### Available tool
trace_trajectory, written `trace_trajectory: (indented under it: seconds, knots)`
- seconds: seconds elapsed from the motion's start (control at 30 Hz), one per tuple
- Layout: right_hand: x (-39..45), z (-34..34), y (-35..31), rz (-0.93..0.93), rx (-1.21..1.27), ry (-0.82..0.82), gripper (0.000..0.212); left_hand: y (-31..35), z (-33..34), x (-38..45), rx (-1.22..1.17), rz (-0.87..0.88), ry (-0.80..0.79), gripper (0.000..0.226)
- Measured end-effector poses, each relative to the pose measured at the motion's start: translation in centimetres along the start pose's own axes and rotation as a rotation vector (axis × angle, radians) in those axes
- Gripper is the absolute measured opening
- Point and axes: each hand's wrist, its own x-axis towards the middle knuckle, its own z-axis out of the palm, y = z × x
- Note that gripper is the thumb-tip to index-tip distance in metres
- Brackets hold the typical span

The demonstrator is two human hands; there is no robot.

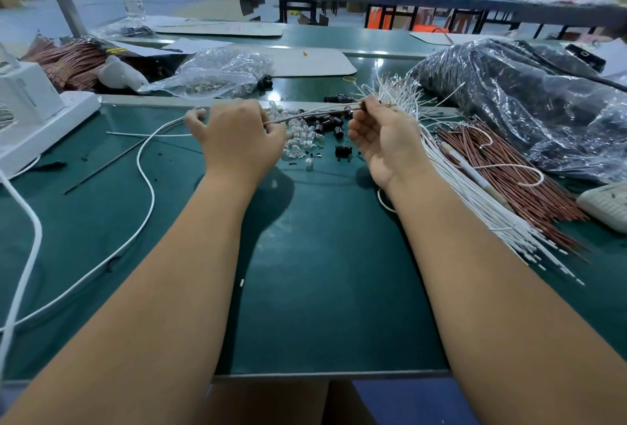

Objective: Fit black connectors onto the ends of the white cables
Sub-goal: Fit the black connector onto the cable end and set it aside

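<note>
While both hands are hovering over the green tabletop (322, 272), a thin cable (312, 116) is stretching between them. Left hand (234, 139) is pinching one end with curled fingers, back of hand facing the camera. Right hand (383, 139) is gripping the other end, fingers curled around it, palm turned inward; something small and dark is showing at its fingertips, too small to tell whether it is a connector. The held cable is looking white with a brownish strand alongside, hard to separate.

Loose black connectors (325, 126) are lying on the tabletop just beyond and between the hands, mixed with a scatter of clear bulbs (298, 143). One black connector (342, 151) is sitting just left of the right palm. The bundle of white cables (475, 200) is lying right beside the right wrist, fanning toward the near right edge, with copper-brown wires (509, 170) touching its far side. A black plastic bag (529, 92) is sitting behind those at far right.

Near the left hand, a long white cord (146, 180) is curving across the tabletop. A clear plastic bag (217, 75) is lying beyond the left hand, and a white device (34, 112) is standing at the left edge.
</note>
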Motion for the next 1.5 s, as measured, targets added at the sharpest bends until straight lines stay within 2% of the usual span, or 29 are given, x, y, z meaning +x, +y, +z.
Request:
trace_trajectory:
  seconds: [0.23, 0.43, 0.57, 0.63, 0.8, 0.93, 1.5]
  knots:
    - [-0.6, 1.5, 1.0, 0.044, -0.168, -0.225, 0.005, 1.8, 0.4, -0.7, -0.312, 0.336, -0.163, 0.017]
    - [-1.0, 1.3, 1.2, -0.041, -0.365, -0.279, 0.01, 1.6, 0.6, -0.6, -0.446, 0.259, -0.174, 0.014]
    - [-1.1, 1.5, 1.4, -0.051, -0.393, -0.293, 0.012, 1.8, 0.3, -0.7, -0.542, 0.236, -0.17, 0.01]
    - [-1.1, 1.6, 1.4, -0.038, -0.41, -0.261, 0.007, 1.7, 0.4, -0.7, -0.539, 0.219, -0.15, 0.01]
    - [-0.6, 1.3, 1.1, -0.048, -0.379, -0.144, 0.023, 1.5, 0.4, -0.6, -0.521, 0.231, -0.101, 0.011]
    - [-0.5, 1.1, 1.1, -0.087, -0.421, -0.103, 0.019, 1.5, 0.6, -0.7, -0.517, 0.239, -0.1, 0.01]
    - [-0.8, 1.1, 0.9, -0.144, -0.481, -0.168, 0.014, 1.5, 0.6, -0.8, -0.501, 0.237, -0.138, 0.011]
